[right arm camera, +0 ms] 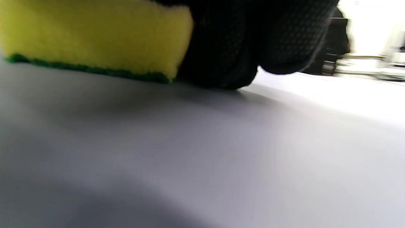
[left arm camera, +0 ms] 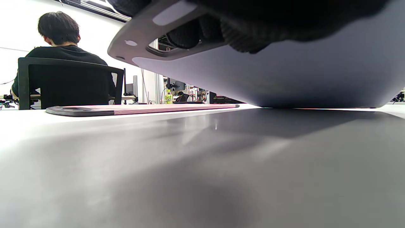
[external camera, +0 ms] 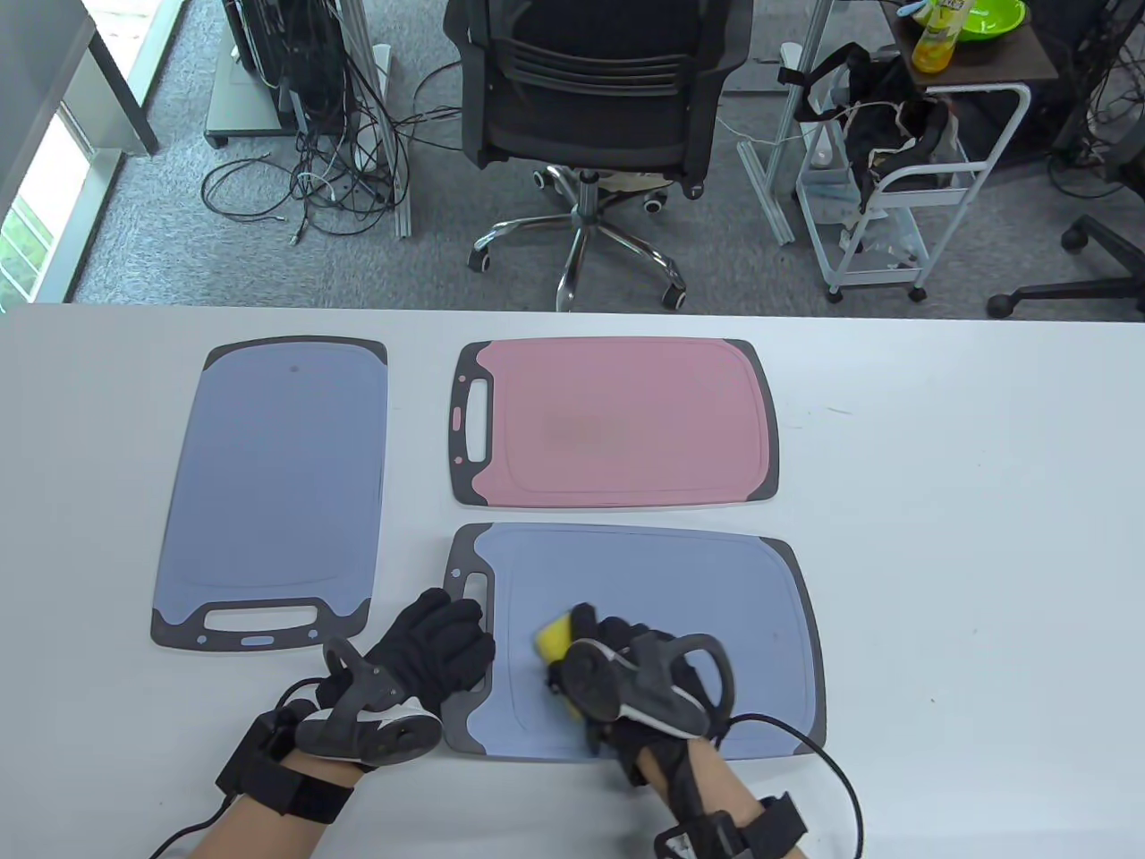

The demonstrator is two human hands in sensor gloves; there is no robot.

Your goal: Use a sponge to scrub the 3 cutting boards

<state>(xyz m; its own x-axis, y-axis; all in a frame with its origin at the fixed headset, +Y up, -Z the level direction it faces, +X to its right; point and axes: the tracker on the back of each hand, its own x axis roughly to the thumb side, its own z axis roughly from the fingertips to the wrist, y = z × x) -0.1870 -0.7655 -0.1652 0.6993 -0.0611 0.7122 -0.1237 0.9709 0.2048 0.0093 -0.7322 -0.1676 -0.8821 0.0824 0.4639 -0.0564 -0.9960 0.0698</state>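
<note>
Three cutting boards lie on the white table [external camera: 966,501]: a blue one [external camera: 277,483] at the left, a pink one [external camera: 626,420] at the back, and a near blue one [external camera: 680,608] in front. My left hand [external camera: 445,637] holds the near board's grey handle end. In the left wrist view that end [left arm camera: 284,72] is tipped up off the table, with glove fingers [left arm camera: 243,44] curled at its edge. My right hand [external camera: 617,644] grips a yellow sponge [external camera: 555,635] and presses it on the near board's left part. The sponge [right arm camera: 88,34] lies green side down on the board [right arm camera: 202,142].
An office chair [external camera: 590,98] stands behind the table, and a white trolley [external camera: 894,197] at the back right. Cables from both gloves trail over the table's front edge. The pink board [left arm camera: 142,109] lies flat beyond the left wrist, and a seated person [left arm camera: 60,53] is far behind it.
</note>
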